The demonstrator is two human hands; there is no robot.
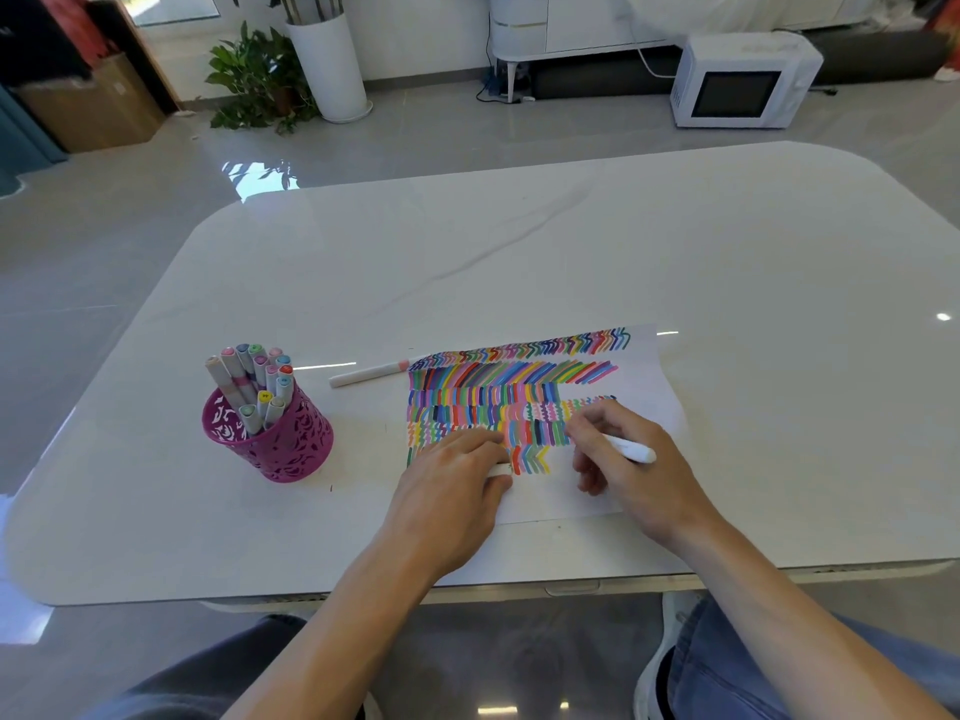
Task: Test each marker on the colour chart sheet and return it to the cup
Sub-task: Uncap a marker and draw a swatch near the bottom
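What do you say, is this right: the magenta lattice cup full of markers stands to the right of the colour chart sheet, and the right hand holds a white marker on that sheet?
Not quite. The head view shows the magenta lattice cup standing to the left of the colour chart sheet, not the right. The rest holds: the right hand holds a white marker on that sheet.

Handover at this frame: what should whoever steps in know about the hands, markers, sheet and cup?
Left hand rests on the sheet; a small white piece, maybe a cap, shows at its fingertips, hold unclear.
Right hand grips a white marker over the sheet.
Cup, holding many markers, stands left of the sheet; a loose marker lies on the table by the sheet's far left corner.
Done: several rows of strokes. Left: probably recap, return both markers to the cup.
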